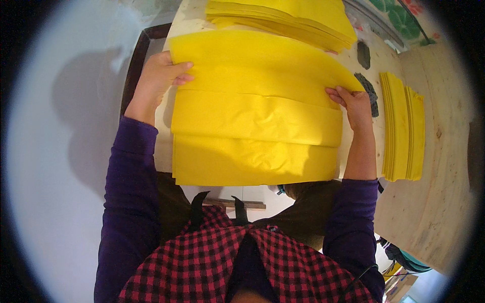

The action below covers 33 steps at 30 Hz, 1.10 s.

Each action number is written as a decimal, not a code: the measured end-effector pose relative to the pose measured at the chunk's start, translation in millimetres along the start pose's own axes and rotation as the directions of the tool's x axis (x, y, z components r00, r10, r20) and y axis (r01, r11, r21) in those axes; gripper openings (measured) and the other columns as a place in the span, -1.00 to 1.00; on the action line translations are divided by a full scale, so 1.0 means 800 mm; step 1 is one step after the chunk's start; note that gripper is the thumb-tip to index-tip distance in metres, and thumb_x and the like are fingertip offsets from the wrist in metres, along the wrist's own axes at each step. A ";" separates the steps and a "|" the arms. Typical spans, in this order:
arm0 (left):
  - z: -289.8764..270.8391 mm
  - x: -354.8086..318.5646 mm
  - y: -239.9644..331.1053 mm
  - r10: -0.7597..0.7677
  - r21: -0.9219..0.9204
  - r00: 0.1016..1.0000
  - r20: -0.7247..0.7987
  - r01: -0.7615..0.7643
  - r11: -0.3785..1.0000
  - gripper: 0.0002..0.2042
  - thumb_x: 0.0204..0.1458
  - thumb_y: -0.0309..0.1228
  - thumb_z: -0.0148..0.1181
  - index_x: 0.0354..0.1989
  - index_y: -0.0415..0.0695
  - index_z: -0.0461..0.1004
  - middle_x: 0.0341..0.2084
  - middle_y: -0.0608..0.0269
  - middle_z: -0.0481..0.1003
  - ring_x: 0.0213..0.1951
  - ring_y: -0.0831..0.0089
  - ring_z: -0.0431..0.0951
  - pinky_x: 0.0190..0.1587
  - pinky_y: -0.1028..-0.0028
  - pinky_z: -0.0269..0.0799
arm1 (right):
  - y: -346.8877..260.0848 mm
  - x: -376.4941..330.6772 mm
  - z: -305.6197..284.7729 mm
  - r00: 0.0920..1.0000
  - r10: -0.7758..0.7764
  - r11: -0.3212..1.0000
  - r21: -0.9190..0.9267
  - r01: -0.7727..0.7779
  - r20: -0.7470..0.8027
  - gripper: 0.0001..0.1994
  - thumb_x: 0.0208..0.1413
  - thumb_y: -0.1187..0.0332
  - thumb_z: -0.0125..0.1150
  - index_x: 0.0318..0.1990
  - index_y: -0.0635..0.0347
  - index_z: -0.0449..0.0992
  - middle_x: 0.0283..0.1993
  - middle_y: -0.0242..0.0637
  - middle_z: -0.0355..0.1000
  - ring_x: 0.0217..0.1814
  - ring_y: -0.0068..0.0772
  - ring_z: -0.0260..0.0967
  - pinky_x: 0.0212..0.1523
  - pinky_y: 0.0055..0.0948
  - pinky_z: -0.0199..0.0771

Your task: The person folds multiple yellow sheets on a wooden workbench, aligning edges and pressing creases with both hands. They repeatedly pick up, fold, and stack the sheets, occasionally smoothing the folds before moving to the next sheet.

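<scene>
A wide yellow fabric sheet point(257, 63) is stretched between my two hands, its far edge curving up. My left hand point(164, 76) pinches its left edge, thumb on top. On the right side, my right hand point(351, 103) grips the edge between thumb and fingers. Under and nearer than this sheet lie more yellow fabric pieces point(252, 164), layered with offset edges and a few wrinkles. They reach the near edge of the wooden table, above my lap.
Another stack of yellow fabric point(288, 17) lies at the far side of the table. Narrow folded yellow bundles point(401, 126) rest on the right, on the wooden surface point(439, 202). Two dark grey, stone-like pieces point(364, 55) sit beyond my right hand. A white wall point(60, 151) stands at left.
</scene>
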State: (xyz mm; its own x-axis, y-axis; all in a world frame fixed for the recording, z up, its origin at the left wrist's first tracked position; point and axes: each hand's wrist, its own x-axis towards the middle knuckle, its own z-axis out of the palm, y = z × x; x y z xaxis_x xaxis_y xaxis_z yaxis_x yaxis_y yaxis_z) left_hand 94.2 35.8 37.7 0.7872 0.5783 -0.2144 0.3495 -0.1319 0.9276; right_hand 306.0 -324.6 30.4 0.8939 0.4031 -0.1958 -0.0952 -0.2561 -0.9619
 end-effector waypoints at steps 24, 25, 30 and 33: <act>0.001 -0.006 -0.014 0.131 0.107 0.991 0.016 -0.132 0.986 -0.81 0.03 -0.42 0.22 -0.21 -0.23 0.52 -0.41 0.18 0.58 -0.44 0.52 0.57 -0.42 0.59 0.40 | -0.021 -0.020 -0.028 0.812 -0.385 0.909 -0.030 0.415 -0.439 -0.85 0.14 0.45 0.13 -0.15 0.26 0.47 -0.19 -0.24 0.50 -0.29 -0.52 0.40 -0.26 -0.56 0.39; 0.003 -0.007 -0.014 0.138 0.125 0.990 -0.008 -0.136 0.983 -0.81 0.04 -0.41 0.21 -0.21 -0.23 0.53 -0.42 0.19 0.58 -0.43 0.51 0.57 -0.39 0.57 0.42 | -0.030 -0.029 -0.025 0.771 -0.449 0.870 -0.024 0.493 -0.452 -0.84 0.18 0.38 0.08 -0.16 0.26 0.48 -0.18 -0.23 0.50 -0.36 -0.51 0.34 -0.28 -0.52 0.37; 0.008 -0.007 -0.015 0.162 0.106 0.986 -0.027 -0.159 0.982 -0.82 0.04 -0.41 0.19 -0.24 -0.22 0.56 -0.45 0.20 0.59 -0.43 0.49 0.57 -0.35 0.55 0.46 | -0.047 -0.074 0.057 0.586 -0.676 0.605 -0.117 0.787 0.446 -0.64 0.18 0.20 0.07 -0.02 0.31 0.45 -0.04 -0.12 0.48 -0.06 -0.20 0.43 -0.01 -0.30 0.38; 0.008 -0.005 -0.016 0.181 0.075 0.984 -0.010 -0.179 0.981 -0.82 0.03 -0.43 0.20 -0.23 -0.23 0.55 -0.45 0.20 0.59 -0.43 0.50 0.58 -0.36 0.57 0.46 | -0.030 -0.077 0.135 0.506 -0.560 0.529 -0.186 0.828 0.656 -0.55 0.17 0.14 0.07 0.07 0.31 0.41 0.12 -0.05 0.37 0.23 -0.01 0.25 0.22 -0.20 0.20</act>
State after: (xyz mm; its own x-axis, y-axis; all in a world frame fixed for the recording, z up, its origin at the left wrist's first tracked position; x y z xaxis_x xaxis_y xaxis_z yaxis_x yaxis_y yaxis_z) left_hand 89.5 29.8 24.5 0.8322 0.5530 -0.0403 0.2400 -0.2938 0.9252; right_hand 205.6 -248.5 44.9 0.2181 0.9240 0.3142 0.7711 0.0342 -0.6358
